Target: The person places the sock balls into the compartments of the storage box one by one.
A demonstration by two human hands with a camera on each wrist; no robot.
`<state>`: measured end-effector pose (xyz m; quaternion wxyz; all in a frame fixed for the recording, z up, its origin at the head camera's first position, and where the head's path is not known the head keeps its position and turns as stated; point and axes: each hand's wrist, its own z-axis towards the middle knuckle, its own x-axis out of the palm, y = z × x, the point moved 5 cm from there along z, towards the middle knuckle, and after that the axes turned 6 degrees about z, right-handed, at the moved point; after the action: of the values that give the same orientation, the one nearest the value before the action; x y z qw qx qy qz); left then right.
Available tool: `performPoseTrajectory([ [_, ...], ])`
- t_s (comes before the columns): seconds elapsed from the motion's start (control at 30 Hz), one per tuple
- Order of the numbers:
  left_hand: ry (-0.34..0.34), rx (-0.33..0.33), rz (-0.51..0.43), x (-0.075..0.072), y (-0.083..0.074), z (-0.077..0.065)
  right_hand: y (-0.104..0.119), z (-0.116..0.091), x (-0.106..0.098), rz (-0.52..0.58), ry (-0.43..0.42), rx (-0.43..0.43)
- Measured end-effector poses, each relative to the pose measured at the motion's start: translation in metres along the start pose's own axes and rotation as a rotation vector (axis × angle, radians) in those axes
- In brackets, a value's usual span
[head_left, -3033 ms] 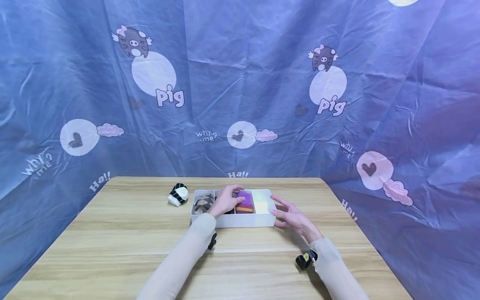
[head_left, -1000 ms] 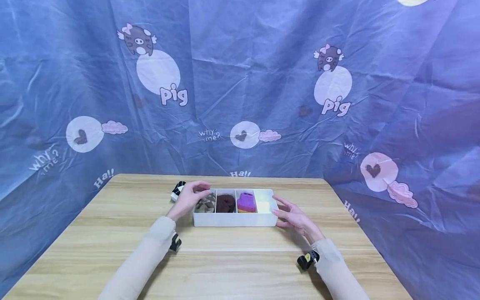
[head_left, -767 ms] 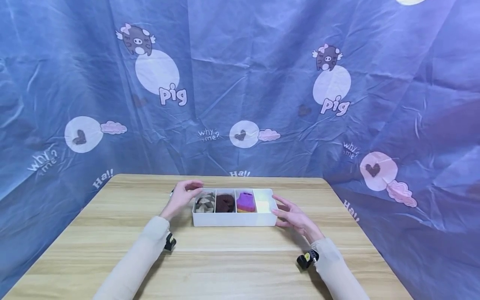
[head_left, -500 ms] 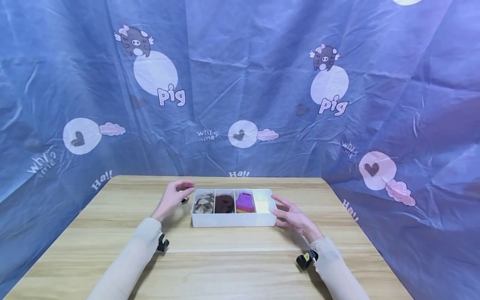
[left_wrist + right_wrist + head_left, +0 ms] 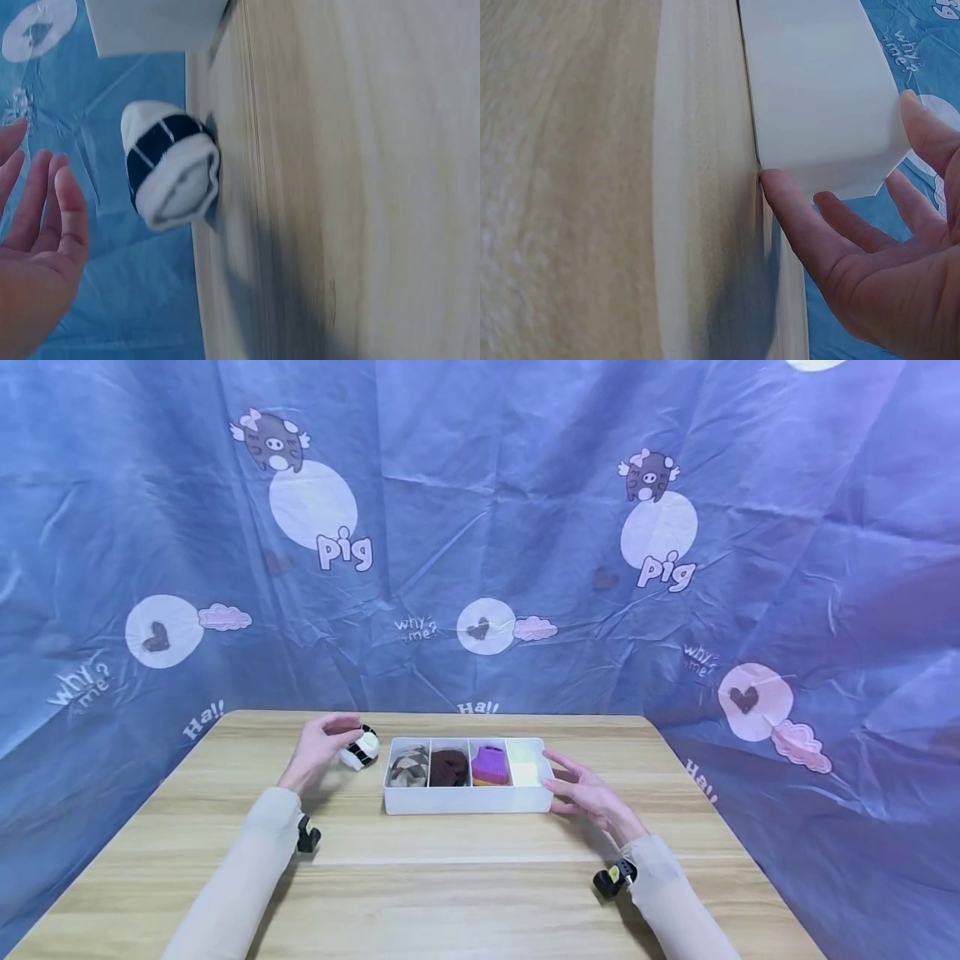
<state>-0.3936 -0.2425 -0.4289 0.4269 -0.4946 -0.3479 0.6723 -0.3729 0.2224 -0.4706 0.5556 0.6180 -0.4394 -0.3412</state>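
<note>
A rolled pair of black-and-white socks (image 5: pixel 366 748) lies on the table left of the white divided box (image 5: pixel 468 800). My left hand (image 5: pixel 321 750) hovers just above and left of this roll; in the left wrist view its fingers are spread apart from the socks (image 5: pixel 171 166) with nothing in them. My right hand (image 5: pixel 592 797) stays at the box's right end, fingertips against the end wall (image 5: pixel 821 90) and fingers apart. From left to right the box holds a patterned grey-brown sock roll (image 5: pixel 409 767), a dark brown one (image 5: pixel 449 767) and a purple-and-orange one (image 5: pixel 491 764).
The box's rightmost compartment (image 5: pixel 527 764) shows its bare white floor. Wood-grained tabletop (image 5: pixel 450 893) stretches in front of it. Behind the table's back edge hangs a blue printed cloth (image 5: pixel 480 527). Each wrist carries a small black camera (image 5: pixel 615 878).
My left hand has gone from over the box's middle leftward to beside the black-and-white socks, uncovering the sock rolls in the box. My right hand has stayed at the box's end.
</note>
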Motion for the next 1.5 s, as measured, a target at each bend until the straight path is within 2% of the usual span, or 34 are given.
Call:
performPoseTrajectory([
  [0.17, 0.051, -0.040, 0.080, -0.005, 0.011, 0.006, 0.000, 0.000, 0.000, 0.004, -0.001, 0.003],
  [0.33, 0.118, -0.062, 0.069, 0.000, 0.020, 0.009, 0.000, 0.000, 0.000, -0.014, -0.016, 0.001],
  [0.6, 0.128, -0.083, 0.068, 0.009, 0.032, 0.010, -0.004, -0.001, 0.003, -0.042, 0.005, -0.001],
  [0.77, 0.153, -0.053, 0.055, 0.015, 0.034, 0.013, -0.003, 0.000, 0.003, -0.031, -0.003, -0.005],
  [0.9, 0.177, -0.041, 0.107, 0.020, 0.035, 0.015, -0.003, 0.001, 0.004, -0.029, -0.001, -0.007],
  [1.2, 0.173, -0.013, 0.191, 0.026, 0.036, 0.020, -0.002, 0.002, 0.005, -0.028, 0.005, -0.014],
  [1.5, 0.205, -0.043, 0.187, 0.031, 0.033, 0.018, -0.002, 0.001, 0.002, -0.018, -0.019, -0.006],
])
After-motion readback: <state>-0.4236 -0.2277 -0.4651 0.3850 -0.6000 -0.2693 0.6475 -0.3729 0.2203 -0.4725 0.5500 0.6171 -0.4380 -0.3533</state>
